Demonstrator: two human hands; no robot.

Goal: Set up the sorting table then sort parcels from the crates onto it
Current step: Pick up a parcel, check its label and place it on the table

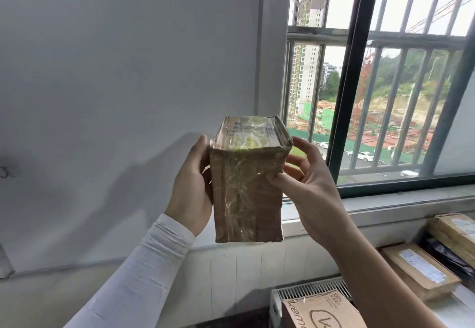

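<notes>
**A:** Head view, the only one I have. What am I holding?

**B:** A parcel (248,186), a taped cardboard box, up in the air in front of the wall and the window (380,83), upright, label end on top. It touches nothing but the hands.

**A:** My grip?

**B:** Left hand (191,188) wraps the left side, palm against it, fingers hidden behind. Right hand (305,186) pinches the right edge, thumb on the front face, fingers curled at the back.

**A:** How do I expect it to handle?

**B:** I judge it light, since I keep it raised with so loose a hold. The card looks dented and soft at the corners, so stiff enough but crushable. The tape is glossy and probably slick. I would grip the two long sides, not the loose top flap.

**A:** Where does it go?

**B:** More parcels (421,268) lie on a surface at lower right; a crate (313,293) holding a box (321,312) sits below.
</notes>
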